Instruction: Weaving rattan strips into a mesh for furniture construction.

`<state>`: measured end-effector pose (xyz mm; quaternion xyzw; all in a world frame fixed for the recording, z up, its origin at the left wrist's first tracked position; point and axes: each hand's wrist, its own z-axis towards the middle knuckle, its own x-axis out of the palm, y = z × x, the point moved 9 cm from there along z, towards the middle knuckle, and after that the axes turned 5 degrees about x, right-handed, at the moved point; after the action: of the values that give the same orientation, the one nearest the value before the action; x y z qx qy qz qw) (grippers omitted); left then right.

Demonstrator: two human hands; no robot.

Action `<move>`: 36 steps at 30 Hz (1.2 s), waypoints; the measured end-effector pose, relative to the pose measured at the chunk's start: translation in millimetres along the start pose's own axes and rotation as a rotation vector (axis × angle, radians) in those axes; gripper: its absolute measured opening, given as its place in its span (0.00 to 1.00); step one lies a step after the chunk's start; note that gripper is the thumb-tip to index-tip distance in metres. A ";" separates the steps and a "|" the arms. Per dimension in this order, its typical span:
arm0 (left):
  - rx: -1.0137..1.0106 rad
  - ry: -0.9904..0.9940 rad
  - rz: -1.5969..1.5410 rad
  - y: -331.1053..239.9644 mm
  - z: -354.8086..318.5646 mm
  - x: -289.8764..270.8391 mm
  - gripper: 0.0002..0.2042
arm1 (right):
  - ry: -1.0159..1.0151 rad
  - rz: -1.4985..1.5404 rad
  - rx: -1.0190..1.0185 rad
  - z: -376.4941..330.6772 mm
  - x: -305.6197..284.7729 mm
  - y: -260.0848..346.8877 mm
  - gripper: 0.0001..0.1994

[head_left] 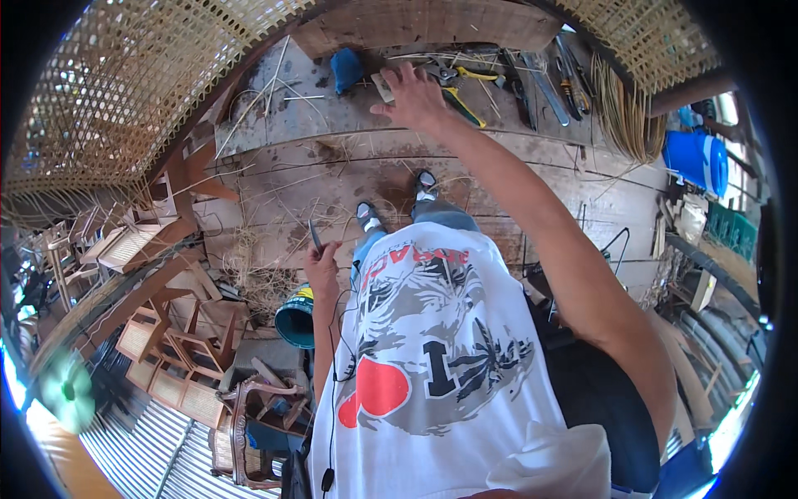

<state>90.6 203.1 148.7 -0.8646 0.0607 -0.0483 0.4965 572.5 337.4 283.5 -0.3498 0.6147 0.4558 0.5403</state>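
My left hand [322, 264] hangs beside my body, its fingers closed on a dark, narrow knife [314, 236] that points up and away. My right hand [413, 98] reaches far forward over a worn wooden bench [332, 118], palm down and fingers spread. By its thumb and fingertips lies a small flat beige block [381, 86]; I cannot tell whether they touch. Just right of the hand are pliers with yellow handles [462, 106]. A blue cloth bundle [346, 71] sits to the left of the block.
Woven cane panels in wooden frames [158, 75] rise at the far left and far right. More hand tools [544, 90] and a hank of cane strands [625, 116] lie at the bench's right. A green bucket [294, 319], chair frames [195, 349] and a blue container [697, 160] stand around.
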 end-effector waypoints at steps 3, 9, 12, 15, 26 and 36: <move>-0.068 -0.094 -0.032 22.7 6.4 -36.6 0.07 | -0.129 -0.085 -0.127 35.1 58.7 -38.8 0.38; -0.155 -0.244 -0.114 59.1 58.6 -70.1 0.07 | 0.443 1.541 0.320 6.3 76.2 -92.9 0.27; -0.114 -0.144 -0.142 17.8 110.2 4.4 0.09 | 0.443 1.974 0.422 -59.4 71.5 -86.7 0.21; -0.014 0.074 -0.128 -52.3 158.4 112.5 0.08 | 0.258 2.097 0.549 -104.4 79.1 -81.8 0.19; -0.133 0.695 -0.295 -136.2 66.6 299.2 0.06 | -0.028 2.092 0.622 -194.8 50.2 18.5 0.42; -0.143 0.357 -0.164 -115.4 201.7 247.2 0.10 | -0.316 1.692 0.934 -327.3 35.8 -27.4 0.29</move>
<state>370.4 394.9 152.8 -0.8774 0.0806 -0.2365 0.4095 478.7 23.2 243.5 0.5207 0.7018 0.4452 0.1953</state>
